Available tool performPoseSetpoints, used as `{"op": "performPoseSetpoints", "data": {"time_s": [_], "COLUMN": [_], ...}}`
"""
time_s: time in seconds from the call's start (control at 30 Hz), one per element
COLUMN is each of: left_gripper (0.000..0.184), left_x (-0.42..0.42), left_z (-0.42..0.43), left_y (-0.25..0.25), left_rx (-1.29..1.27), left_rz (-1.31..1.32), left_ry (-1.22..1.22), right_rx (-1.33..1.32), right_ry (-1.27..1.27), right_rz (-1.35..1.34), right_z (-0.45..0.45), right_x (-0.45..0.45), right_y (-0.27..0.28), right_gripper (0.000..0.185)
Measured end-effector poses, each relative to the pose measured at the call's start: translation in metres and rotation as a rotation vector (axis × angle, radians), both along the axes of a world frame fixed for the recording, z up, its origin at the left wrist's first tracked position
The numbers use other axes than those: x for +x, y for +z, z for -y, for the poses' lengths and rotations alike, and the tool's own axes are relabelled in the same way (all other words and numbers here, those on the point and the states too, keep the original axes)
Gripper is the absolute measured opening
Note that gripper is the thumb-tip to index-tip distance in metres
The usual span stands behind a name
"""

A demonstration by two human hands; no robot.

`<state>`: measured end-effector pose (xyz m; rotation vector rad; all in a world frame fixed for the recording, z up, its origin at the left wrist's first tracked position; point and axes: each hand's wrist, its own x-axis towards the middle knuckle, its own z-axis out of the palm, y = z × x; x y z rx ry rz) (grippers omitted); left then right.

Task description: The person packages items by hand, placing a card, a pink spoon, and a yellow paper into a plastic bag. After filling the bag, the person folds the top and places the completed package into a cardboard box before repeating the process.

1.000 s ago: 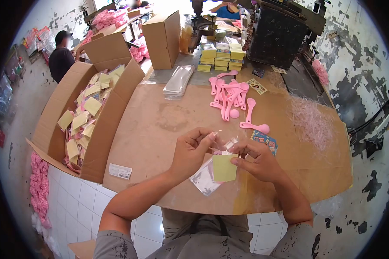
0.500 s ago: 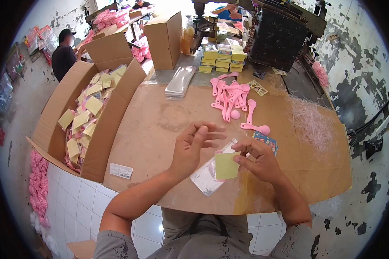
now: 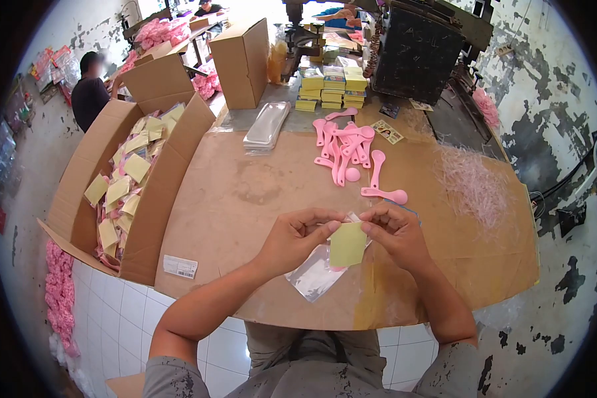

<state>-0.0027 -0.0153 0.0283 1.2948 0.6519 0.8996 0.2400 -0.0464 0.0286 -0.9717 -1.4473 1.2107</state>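
Note:
A yellow card (image 3: 348, 245) hangs between my hands, a bit of pink showing at its lower edge. My left hand (image 3: 306, 233) pinches its upper left corner, and my right hand (image 3: 390, 232) grips the upper right one. Clear plastic shows at the fingertips. Under the card, a clear plastic bag (image 3: 315, 275) lies on the cardboard-covered table (image 3: 225, 219). Beyond my hands is a pile of pink spoons (image 3: 341, 146), with a loose pink spoon (image 3: 386, 194) closer to my right hand. A blue card is mostly hidden behind my right hand.
At the left, an open carton (image 3: 162, 179) holds many yellow-card packs. Clear bags (image 3: 266, 126) are stacked on the table, with card stacks (image 3: 331, 83) at the back. Pink shreds (image 3: 474, 182) lie right. A black machine box (image 3: 418, 53) stands behind. A person (image 3: 89, 96) is beyond the carton.
My left hand, apart from the card half a second ago, has moved right and closed on its upper left corner. The card is slightly higher. The whole view has shifted a little.

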Motion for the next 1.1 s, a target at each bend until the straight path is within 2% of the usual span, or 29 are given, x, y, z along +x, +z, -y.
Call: {"op": "performPoseSetpoints", "data": {"time_s": [0.2,0.3,0.4,0.5,0.6,0.77,0.9,1.0,1.1], "left_gripper": [0.023,0.024,0.025,0.025,0.025,0.027,0.029,0.028,0.033], "left_x": [0.0,-0.003,-0.009,-0.011,-0.014,-0.01,-0.008,-0.01,-0.011], "left_z": [0.0,-0.004,-0.01,-0.01,-0.014,-0.014,-0.016,-0.02,-0.018], "left_y": [-0.003,-0.007,-0.009,-0.008,-0.01,-0.011,-0.006,-0.015,-0.01], "left_rx": [0.061,0.162,0.224,0.169,0.05,0.029,0.012,0.021,0.049], "left_rz": [-0.057,-0.068,-0.107,-0.076,0.027,-0.116,-0.105,-0.112,-0.095], "left_ry": [0.045,0.049,-0.029,-0.088,-0.097,-0.078,-0.116,-0.121,-0.078], "right_rx": [-0.112,-0.105,-0.036,-0.016,-0.076,-0.07,-0.032,-0.027,-0.012], "right_ry": [-0.002,0.004,0.026,0.019,0.063,0.056,0.06,0.032,0.064], "right_rz": [-0.038,-0.035,-0.064,0.003,-0.021,0.058,0.115,0.016,0.051], "right_z": [-0.001,-0.002,-0.005,-0.003,-0.006,-0.004,-0.008,-0.008,-0.002], "right_x": [0.004,0.004,0.006,0.006,0.013,0.01,0.014,0.009,0.003], "right_y": [0.002,0.003,-0.002,0.005,0.003,-0.001,-0.008,-0.01,-0.004], "right_gripper": [0.019,0.011,0.013,0.018,0.013,0.011,0.023,0.031,0.034]}}
